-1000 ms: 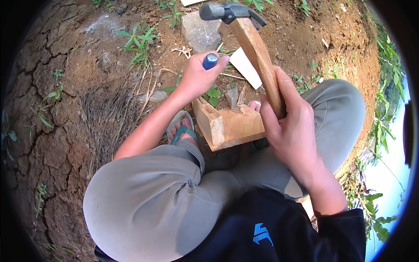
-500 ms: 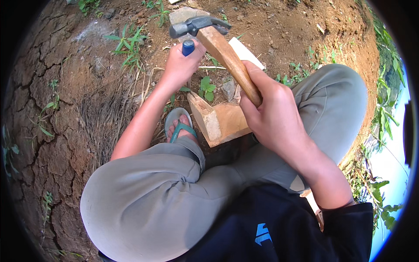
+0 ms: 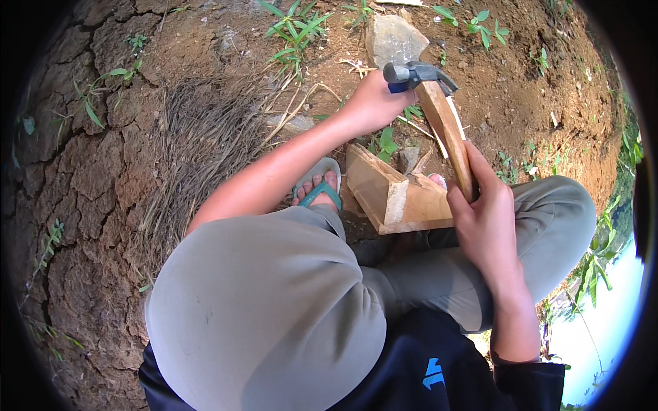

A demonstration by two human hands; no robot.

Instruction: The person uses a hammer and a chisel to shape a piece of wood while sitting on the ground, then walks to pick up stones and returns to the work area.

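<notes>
My left hand (image 3: pixel 375 104) is closed around a blue-handled tool (image 3: pixel 397 88); its lower end is hidden, so I cannot tell its exact kind. In my right hand (image 3: pixel 488 216) is a claw hammer (image 3: pixel 444 120), gripped low on its wooden handle. The dark hammer head lies over the top of the blue handle; whether they touch I cannot tell. Nearer to me, a cut wooden block (image 3: pixel 423 205) with an angled notch rests between my feet, below both hands.
My sandalled foot (image 3: pixel 321 190) is just left of the block, and my bent knees flank it. A flat grey stone (image 3: pixel 394 41) lies beyond my left hand. A pale wood strip (image 3: pixel 455 116) shows behind the hammer. Dry grass (image 3: pixel 199 157) and cracked soil spread leftward.
The hammer has come down from above to the blue handle. The whole view has shifted, so the hands and block appear farther right.
</notes>
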